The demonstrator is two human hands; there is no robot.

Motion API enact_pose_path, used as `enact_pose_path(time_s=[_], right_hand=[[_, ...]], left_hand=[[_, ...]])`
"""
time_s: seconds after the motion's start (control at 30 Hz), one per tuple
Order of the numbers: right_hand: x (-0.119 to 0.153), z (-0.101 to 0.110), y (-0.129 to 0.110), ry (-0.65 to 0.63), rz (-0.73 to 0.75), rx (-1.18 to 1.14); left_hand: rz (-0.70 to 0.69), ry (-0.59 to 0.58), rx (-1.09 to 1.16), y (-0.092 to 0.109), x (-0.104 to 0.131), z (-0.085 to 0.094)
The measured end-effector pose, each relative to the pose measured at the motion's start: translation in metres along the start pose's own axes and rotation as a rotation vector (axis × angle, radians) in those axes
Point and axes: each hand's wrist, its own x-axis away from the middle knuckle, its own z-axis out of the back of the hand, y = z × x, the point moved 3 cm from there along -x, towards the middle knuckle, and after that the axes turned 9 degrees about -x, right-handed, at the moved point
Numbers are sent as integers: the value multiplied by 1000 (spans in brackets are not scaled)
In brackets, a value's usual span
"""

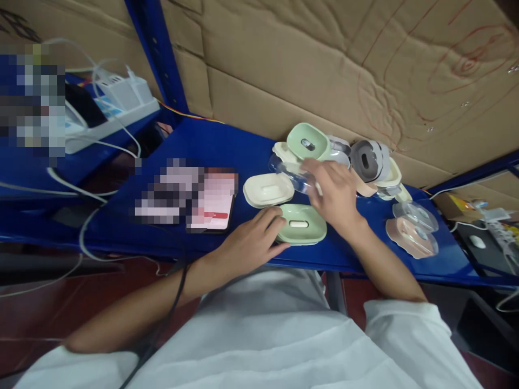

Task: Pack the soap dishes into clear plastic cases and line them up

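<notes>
Your left hand (259, 235) grips the green oval dish (310, 232); your right hand (334, 192) meets a clear plastic cover (297, 177), its grip unclear.

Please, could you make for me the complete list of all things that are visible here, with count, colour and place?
front dish: one, green, table's front edge
rear dish: one, green, back pile
oval dish: one, cream, left of pile
clear piece: one, transparent, under right fingers
stacked dishes: several, grey, back pile
clear-topped dish: one, peach, right side
phone: one, pink screen, left side
power strip: one, white, far left
mouse: one, white, far right
cables: several, mostly white, left
table: one, blue, centre
cardboard: brown, behind
left hand: touching front dish
right hand: at clear piece
</notes>
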Motion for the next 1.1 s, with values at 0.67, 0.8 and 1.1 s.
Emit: enact_pose_path(time_s=[0.67, 0.8, 1.1], right_hand=[[123, -4, -29, -134, -39, -276], [129, -5, -34, -78, -48, -200], [129, 0, -42, -64, -114, -70]], left_hand=[[105, -113, 197, -4, 6, -13], [63, -113, 164, -4, 8, -16], [76, -127, 172, -5, 7, -14]])
